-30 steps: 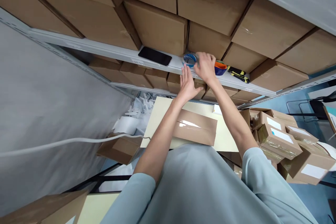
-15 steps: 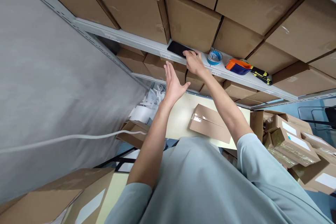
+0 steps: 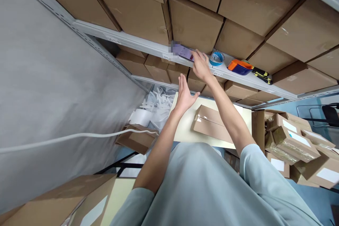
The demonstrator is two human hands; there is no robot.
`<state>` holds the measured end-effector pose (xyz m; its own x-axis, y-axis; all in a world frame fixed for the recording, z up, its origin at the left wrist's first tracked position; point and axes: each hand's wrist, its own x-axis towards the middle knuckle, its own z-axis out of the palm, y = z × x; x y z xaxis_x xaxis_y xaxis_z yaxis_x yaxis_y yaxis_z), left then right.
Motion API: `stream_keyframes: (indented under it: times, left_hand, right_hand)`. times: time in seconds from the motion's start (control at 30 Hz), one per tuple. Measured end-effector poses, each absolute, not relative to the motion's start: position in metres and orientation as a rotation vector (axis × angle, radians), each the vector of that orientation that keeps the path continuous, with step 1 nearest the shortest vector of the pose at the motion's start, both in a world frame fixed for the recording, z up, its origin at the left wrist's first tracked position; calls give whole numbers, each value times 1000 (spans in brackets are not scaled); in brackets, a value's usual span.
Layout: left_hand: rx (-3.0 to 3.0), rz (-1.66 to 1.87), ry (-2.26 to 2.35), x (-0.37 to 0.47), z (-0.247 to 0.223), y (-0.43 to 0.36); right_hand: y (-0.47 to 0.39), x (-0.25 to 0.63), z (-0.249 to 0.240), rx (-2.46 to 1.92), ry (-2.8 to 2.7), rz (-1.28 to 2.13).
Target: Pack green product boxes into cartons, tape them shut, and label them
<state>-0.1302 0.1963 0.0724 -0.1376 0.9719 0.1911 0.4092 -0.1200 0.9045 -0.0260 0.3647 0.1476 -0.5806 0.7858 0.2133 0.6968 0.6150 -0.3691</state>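
Observation:
A phone [image 3: 184, 52] with a lit screen lies on the shelf ledge [image 3: 148, 46], part of its display pixelated. At its right end my right hand [image 3: 201, 66] touches the phone with a fingertip, the other fingers loosely bent and gripping nothing. My left hand [image 3: 184, 98] hovers lower, over the far edge of the cream table [image 3: 182, 127], its fingers stretched and thumb apart, holding nothing. Just right of my right hand sits a roll of blue tape [image 3: 216, 58]. A closed cardboard box [image 3: 212, 123] rests on the table below my right forearm.
Farther right on the ledge are an orange and dark-blue tool [image 3: 240, 67] and black-yellow cutters [image 3: 262, 75]. Cardboard boxes [image 3: 194, 23] fill the shelves. Labelled parcels [image 3: 296, 143] are piled at right. A white cable [image 3: 79, 136] crosses the left side, near crumpled white wrapping [image 3: 160, 104].
The phone's screen has lit up from black. My right hand has shifted slightly right along the phone. My left hand has moved down and right, away from the ledge.

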Motion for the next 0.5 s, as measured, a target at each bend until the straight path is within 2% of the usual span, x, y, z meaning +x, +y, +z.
stream_keyframes:
  times: [0.17, 0.37, 0.5]
  left_hand:
    - [1497, 1209, 1541, -128, 51, 167]
    - [1431, 891, 1624, -87, -6, 89]
    - [1512, 666, 1754, -36, -18, 61]
  right_hand:
    - [258, 59, 133, -1256, -2330, 305]
    - [89, 189, 56, -1866, -1919, 453]
    - [21, 218, 14, -2223, -1612, 453]
